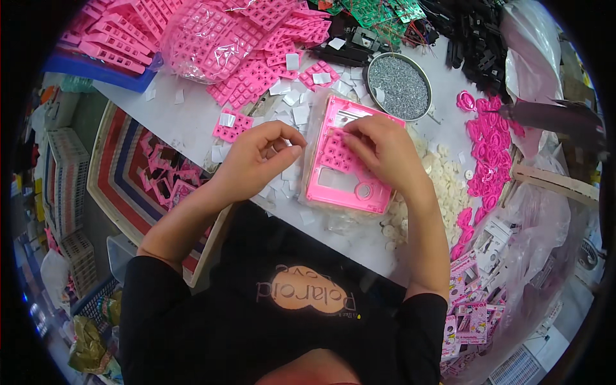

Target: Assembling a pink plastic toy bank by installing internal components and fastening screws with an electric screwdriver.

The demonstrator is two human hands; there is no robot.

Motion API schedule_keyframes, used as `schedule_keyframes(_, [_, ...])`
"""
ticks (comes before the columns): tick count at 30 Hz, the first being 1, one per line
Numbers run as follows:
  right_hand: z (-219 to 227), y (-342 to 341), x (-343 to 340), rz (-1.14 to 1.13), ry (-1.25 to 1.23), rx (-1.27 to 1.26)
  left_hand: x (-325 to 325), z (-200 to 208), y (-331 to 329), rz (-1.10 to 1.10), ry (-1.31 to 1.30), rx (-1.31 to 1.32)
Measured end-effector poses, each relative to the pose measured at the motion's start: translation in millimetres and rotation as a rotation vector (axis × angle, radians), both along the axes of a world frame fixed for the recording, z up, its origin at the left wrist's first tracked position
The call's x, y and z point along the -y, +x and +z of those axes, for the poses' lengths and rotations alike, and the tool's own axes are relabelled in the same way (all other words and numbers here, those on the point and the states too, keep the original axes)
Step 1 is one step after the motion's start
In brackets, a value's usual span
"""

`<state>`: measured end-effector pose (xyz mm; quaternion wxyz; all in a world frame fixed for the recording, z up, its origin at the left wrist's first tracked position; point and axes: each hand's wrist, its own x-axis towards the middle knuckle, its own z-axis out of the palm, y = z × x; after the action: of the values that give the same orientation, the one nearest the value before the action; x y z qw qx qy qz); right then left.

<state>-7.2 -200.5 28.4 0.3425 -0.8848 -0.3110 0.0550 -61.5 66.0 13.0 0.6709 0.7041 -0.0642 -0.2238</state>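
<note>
Black shirt [192,327] fabric fills the lower middle, closest to the lens. Beyond it spreads a white surface [192,122], cluttered along its far side. Left of that sits a striped basket [112,154] with pink parts inside. At the far left of the surface, a clear bag [212,48] bulges with pink button sheets. A heap of pink loops [491,147] lies at the right.

Centrally, between the two hands, rests a flat pink casing [340,197] with rectangular windows and a round ring. The left hand [256,157] hovers just beside its left edge, thumb and curled index finger slightly apart. The right hand [383,149] is over the casing's right side, its fingertips at a button sheet [337,154] lying on the casing; whether they grip it, I cannot tell.

Smaller still: a round tin [428,96] of silvery bits behind the casing, white paper squares [300,115] scattered nearby, and cream discs [443,173] past the right wrist.
</note>
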Motion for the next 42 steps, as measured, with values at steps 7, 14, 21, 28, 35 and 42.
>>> schedule_keyframes(7, [10,-5,-14,-0.099,-0.102,0.138,-12,-6,5,0.064,0.031,0.079])
schedule_keyframes(14, [12,-69,-25,0.085,-0.397,0.170,-5,41,72,0.030,0.504,0.745])
schedule_keyframes(21, [6,-74,-27,0.102,-0.496,0.080,68,45,223,-0.041,0.987,0.975])
schedule_keyframes(28, [6,-72,-28,0.115,-0.424,0.102,106,-6,307,0.324,1.267,0.863])
schedule_keyframes(35, [-2,-73,-23,0.075,-0.309,0.132,49,39,357,0.355,0.074,0.346])
schedule_keyframes(42, [23,-44,8,-0.092,0.307,0.060,29,103,214,0.411,0.479,1.730])
